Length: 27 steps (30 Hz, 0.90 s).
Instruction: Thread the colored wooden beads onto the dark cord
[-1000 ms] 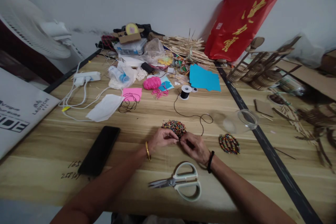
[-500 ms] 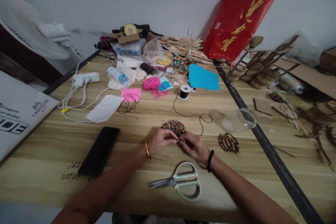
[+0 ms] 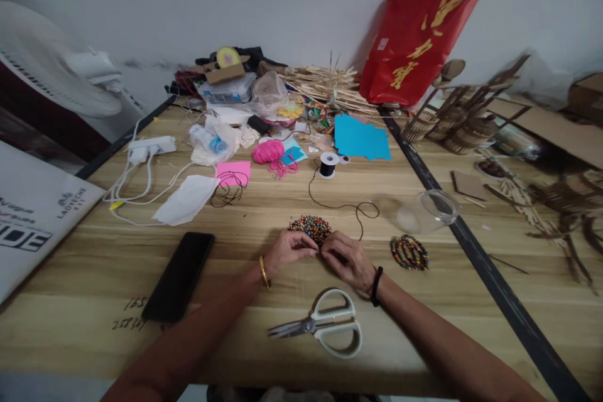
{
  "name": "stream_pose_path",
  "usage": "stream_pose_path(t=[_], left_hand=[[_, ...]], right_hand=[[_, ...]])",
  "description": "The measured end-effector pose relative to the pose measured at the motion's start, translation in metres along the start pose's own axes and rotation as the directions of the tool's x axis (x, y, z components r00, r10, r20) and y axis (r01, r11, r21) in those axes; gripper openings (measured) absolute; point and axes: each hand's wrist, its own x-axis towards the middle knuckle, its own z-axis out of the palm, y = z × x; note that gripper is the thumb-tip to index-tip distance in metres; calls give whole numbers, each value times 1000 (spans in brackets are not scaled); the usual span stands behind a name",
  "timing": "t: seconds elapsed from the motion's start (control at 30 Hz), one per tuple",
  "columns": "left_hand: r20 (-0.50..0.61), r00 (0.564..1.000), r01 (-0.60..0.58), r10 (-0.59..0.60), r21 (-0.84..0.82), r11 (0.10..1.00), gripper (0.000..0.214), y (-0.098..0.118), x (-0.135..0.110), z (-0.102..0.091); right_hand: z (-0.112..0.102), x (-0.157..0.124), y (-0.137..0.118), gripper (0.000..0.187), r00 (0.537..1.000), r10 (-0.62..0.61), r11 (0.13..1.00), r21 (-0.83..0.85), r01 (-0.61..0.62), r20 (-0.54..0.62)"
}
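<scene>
My left hand (image 3: 288, 251) is closed in a pinch at the near edge of a heap of small multicoloured beads (image 3: 309, 226). What its fingertips hold is too small to make out. Facing it, fingertips almost touching, my right hand (image 3: 347, 259) is pinched too. A thin black cord (image 3: 336, 206) runs from a white spool (image 3: 328, 165) and disappears at my right hand, which seems to grip its end. To the right lies a coiled string of beads (image 3: 409, 252). Scissors with pale handles (image 3: 336, 323) rest, blades slightly apart, in front of my hands.
A black phone (image 3: 179, 276) lies left of my forearm. Farther back are white paper (image 3: 186, 200), pink yarn (image 3: 268, 151), blue sheets (image 3: 362, 137) and a power strip (image 3: 151, 149). A clear round container (image 3: 438, 208) lies on its side at the right, near woven bamboo pieces (image 3: 471, 129).
The view has shifted slightly. Both hands keep their pinched pose by the bead heap, with only small finger movement; the scissors and coiled bead string stay put.
</scene>
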Motion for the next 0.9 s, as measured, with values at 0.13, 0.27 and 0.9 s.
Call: stream_pose_path(t=[0.13, 0.27, 0.9], left_hand=[[0, 1000, 2, -2, -6, 1000, 29, 1, 0, 0], [-7, 1000, 8, -8, -10, 1000, 27, 2, 0, 0], [6, 1000, -7, 7, 12, 1000, 25, 5, 1, 1]], right_hand=[[0, 0, -1, 12, 1000, 2, 1000, -11, -3, -9], [0, 0, 1, 10, 1000, -19, 1000, -11, 19, -11], [0, 1, 0, 12, 1000, -21, 1000, 0, 21, -12]])
